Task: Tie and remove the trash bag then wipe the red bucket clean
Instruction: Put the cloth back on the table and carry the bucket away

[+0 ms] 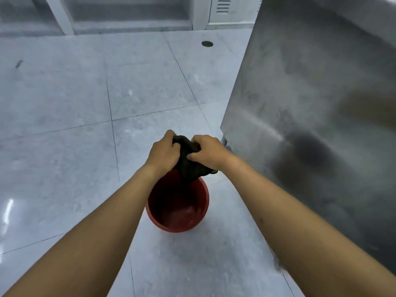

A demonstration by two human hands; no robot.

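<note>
A round red bucket (199, 219) stands on the grey tiled floor below my hands. Its inside looks bare, with a wet sheen on the bottom. Above its far rim I hold a dark bunched cloth (189, 166) with a bit of green at its right edge. My left hand (164, 152) grips the cloth's left side and my right hand (205, 150) grips its right side, fingers closed, both touching at the top. The cloth's lower end hangs just over the bucket's rim. No trash bag is in view.
A tall stainless steel cabinet (310, 103) stands close on the right, its corner just beyond my right hand. A round floor drain (207, 43) lies farther off. White cabinet bases (132, 16) line the far wall. Tiled floor (64, 125) spreads to the left.
</note>
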